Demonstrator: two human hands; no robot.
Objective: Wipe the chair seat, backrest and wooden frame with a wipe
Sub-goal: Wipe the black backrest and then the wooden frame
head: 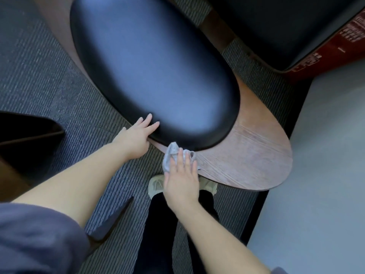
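Note:
A long black padded cushion (150, 72) lies on the chair's curved wooden frame (248, 155), which shows as a brown rounded panel at the right. My left hand (136, 135) rests with straight fingers on the cushion's near edge. My right hand (182, 178) presses a crumpled grey wipe (170, 155) flat against the wooden frame just below the cushion's rim. Part of the wipe is hidden under my fingers.
Grey striped carpet (45, 76) surrounds the chair. A second dark cushioned seat (276, 22) stands at the top right above a red printed panel (335, 48). A pale smooth floor (325, 155) runs along the right. My shoes (156, 186) stand under the frame's edge. A dark furniture piece (25, 133) sits at the left.

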